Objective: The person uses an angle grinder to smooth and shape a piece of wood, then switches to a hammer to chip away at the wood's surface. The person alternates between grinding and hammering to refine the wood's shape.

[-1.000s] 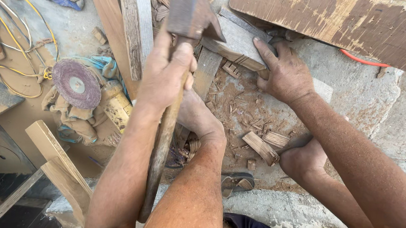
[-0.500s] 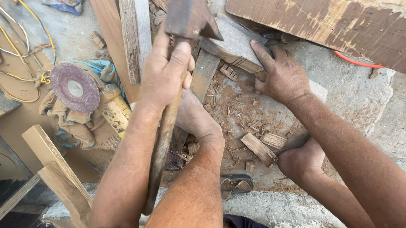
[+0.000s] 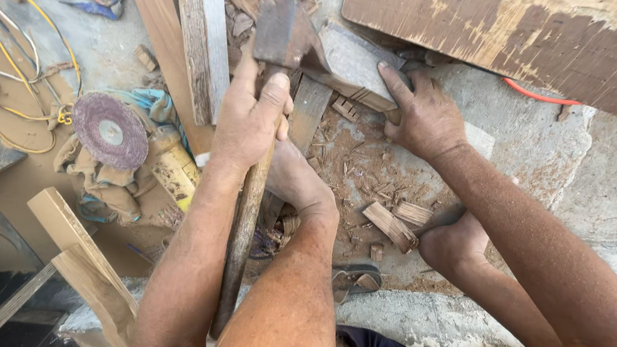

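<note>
I see the left hand (image 3: 249, 126) clenched round the wooden handle of the adze (image 3: 284, 39), its head raised over the wood piece (image 3: 358, 91). The right hand (image 3: 427, 121) presses that piece onto the concrete floor (image 3: 552, 144), chips (image 3: 368, 179) beside it.

The left hand (image 3: 253, 119) had little room. Two long planks (image 3: 185, 41) lay close on its left side, and a grinder (image 3: 119, 140) with rags sat below them. The right hand (image 3: 427, 117) was boxed in by a big board (image 3: 518, 35) above it. Wood chips (image 3: 369, 172) covered the ground between both hands.
</note>
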